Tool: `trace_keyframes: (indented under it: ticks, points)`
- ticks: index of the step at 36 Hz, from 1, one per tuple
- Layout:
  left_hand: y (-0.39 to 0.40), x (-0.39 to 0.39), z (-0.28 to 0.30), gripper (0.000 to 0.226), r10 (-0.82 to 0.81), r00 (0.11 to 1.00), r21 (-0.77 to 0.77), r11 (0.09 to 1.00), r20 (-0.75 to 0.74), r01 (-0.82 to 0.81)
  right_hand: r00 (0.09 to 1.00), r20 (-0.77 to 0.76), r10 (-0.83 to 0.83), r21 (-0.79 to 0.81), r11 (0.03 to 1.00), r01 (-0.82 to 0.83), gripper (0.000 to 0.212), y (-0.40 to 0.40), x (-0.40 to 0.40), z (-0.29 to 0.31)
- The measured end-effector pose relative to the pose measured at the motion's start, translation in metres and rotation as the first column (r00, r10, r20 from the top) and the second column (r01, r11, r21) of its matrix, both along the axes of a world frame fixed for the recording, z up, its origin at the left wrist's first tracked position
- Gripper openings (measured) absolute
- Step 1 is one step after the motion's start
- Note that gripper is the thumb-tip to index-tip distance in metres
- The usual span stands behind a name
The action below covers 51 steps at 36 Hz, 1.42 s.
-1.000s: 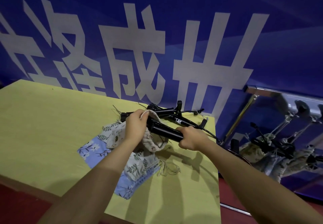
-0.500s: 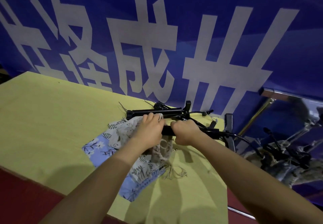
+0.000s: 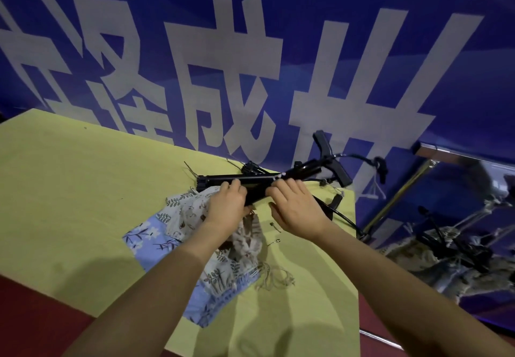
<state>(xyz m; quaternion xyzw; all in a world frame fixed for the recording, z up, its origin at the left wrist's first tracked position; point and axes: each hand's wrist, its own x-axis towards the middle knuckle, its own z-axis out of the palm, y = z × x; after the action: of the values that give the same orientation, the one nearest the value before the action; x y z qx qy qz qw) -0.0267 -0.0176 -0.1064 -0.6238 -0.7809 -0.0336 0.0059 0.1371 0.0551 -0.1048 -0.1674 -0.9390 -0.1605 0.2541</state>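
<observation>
On the yellow table (image 3: 69, 189) lies a pile of leaf-print cloth pouches (image 3: 189, 211) over a blue flowered cloth (image 3: 145, 236). My left hand (image 3: 225, 209) grips the mouth of one pouch, its fingers curled against a black tube-shaped tool (image 3: 295, 172). My right hand (image 3: 295, 209) holds that tool's shaft just to the right, fingers over it and thumb below. The tool's lower end is hidden under my left hand and the pouch. Its T-handle (image 3: 331, 158) sticks up at the right, with a thin hose trailing from it.
A second black tube (image 3: 220, 181) and other black parts lie behind my hands near the blue banner wall (image 3: 278, 50). Two small pins (image 3: 274, 225) lie on the table. A shiny panel (image 3: 459, 231) at the right reflects the scene. The table's right edge is near my right forearm.
My right hand slid along the black tool toward my left hand, driving it further into the pouch. The tool's handle end swung up and to the right.
</observation>
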Motion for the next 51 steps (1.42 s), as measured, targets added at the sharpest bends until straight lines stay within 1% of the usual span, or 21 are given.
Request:
trace_keyframes:
  ticks: [2,4,5,7,8,10,11,13,14,15,17,18,20,24,29,34,38,41,44,47,51]
  points:
    - [-0.001,-0.003,-0.001,0.043,0.028,0.996,0.062,0.998,0.083,-0.033,1.000,0.016,-0.013,-0.101,0.995,0.015,0.015,-0.004,0.003,-0.007]
    - [-0.002,-0.003,0.000,0.040,0.018,0.985,0.134,0.990,0.171,-0.041,0.996,0.050,-0.076,-0.303,0.949,0.088,0.017,-0.009,0.002,-0.014]
    - [-0.002,-0.003,0.000,0.038,0.002,0.976,0.173,0.984,0.219,-0.041,0.990,0.077,-0.121,-0.432,0.890,0.143,0.019,-0.012,-0.001,-0.015]
    - [-0.002,-0.002,0.003,0.038,-0.031,0.951,0.249,0.967,0.308,-0.049,0.960,0.181,-0.215,-0.659,0.698,0.281,0.028,-0.015,-0.010,-0.016]
    - [-0.002,-0.001,0.004,0.038,-0.044,0.940,0.276,0.959,0.337,-0.055,0.946,0.202,-0.253,-0.748,0.584,0.316,0.036,-0.016,-0.015,-0.017]
    - [-0.002,-0.001,0.006,0.038,-0.056,0.929,0.308,0.949,0.366,-0.064,0.931,0.186,-0.313,-0.874,0.381,0.302,0.054,-0.016,-0.026,-0.017]
    - [-0.002,-0.002,0.007,0.038,-0.060,0.925,0.321,0.944,0.376,-0.069,0.924,0.179,-0.338,-0.900,0.324,0.293,0.065,-0.015,-0.031,-0.016]
    - [-0.004,-0.005,0.008,0.036,-0.074,0.915,0.353,0.933,0.396,-0.078,0.913,0.173,-0.371,-0.921,0.266,0.283,0.078,-0.011,-0.037,-0.017]
    - [-0.005,-0.007,0.009,0.035,-0.080,0.911,0.367,0.927,0.404,-0.081,0.909,0.177,-0.378,-0.933,0.229,0.277,0.074,-0.009,-0.039,-0.016]
    - [-0.006,-0.010,0.010,0.033,-0.089,0.907,0.382,0.920,0.411,-0.083,0.908,0.182,-0.377,-0.945,0.190,0.268,0.062,-0.008,-0.040,-0.015]
    - [-0.009,-0.015,0.012,0.030,-0.101,0.893,0.394,0.915,0.439,-0.091,0.921,0.185,-0.342,-0.939,0.215,0.268,0.019,-0.007,-0.040,-0.011]
    - [-0.011,-0.019,0.013,0.029,-0.106,0.884,0.396,0.913,0.456,-0.095,0.928,0.163,-0.335,-0.937,0.243,0.252,0.010,-0.007,-0.042,-0.008]
    - [-0.013,-0.022,0.016,0.027,-0.118,0.851,0.404,0.907,0.512,-0.117,0.931,0.053,-0.362,-0.967,0.213,0.138,0.012,-0.006,-0.043,-0.002]
    - [-0.016,-0.025,0.023,0.027,-0.119,0.785,0.419,0.888,0.608,-0.190,0.859,-0.165,-0.484,-0.986,0.062,-0.155,0.019,-0.004,-0.047,0.021]
    - [-0.015,-0.021,0.032,0.020,-0.107,0.696,0.413,0.864,0.710,-0.289,0.825,-0.292,-0.484,-0.949,0.043,-0.311,0.023,-0.005,-0.056,0.053]
    - [-0.016,-0.018,0.040,0.026,-0.132,0.673,0.423,0.859,0.728,-0.289,0.798,-0.339,-0.498,-0.936,0.089,-0.341,0.022,-0.007,-0.062,0.071]
    - [-0.016,-0.014,0.047,0.028,-0.089,0.665,0.390,0.863,0.742,-0.321,0.785,-0.374,-0.495,-0.924,0.123,-0.362,0.020,-0.011,-0.066,0.081]
    - [-0.014,-0.010,0.059,0.024,-0.087,0.691,0.389,0.873,0.717,-0.294,0.783,-0.383,-0.490,-0.920,0.124,-0.372,0.017,-0.017,-0.070,0.088]
    - [-0.011,-0.010,0.074,0.025,-0.104,0.723,0.394,0.886,0.683,-0.245,0.721,-0.405,-0.562,-0.901,0.112,-0.419,0.020,-0.019,-0.068,0.094]
    - [-0.013,-0.015,0.081,0.026,-0.067,0.712,0.370,0.886,0.699,-0.280,0.750,-0.376,-0.544,-0.921,0.134,-0.365,0.023,-0.023,-0.062,0.091]
    - [-0.019,-0.020,0.074,0.025,-0.042,0.677,0.360,0.870,0.735,-0.336,0.750,-0.425,-0.507,-0.894,0.105,-0.436,0.019,-0.032,-0.058,0.079]
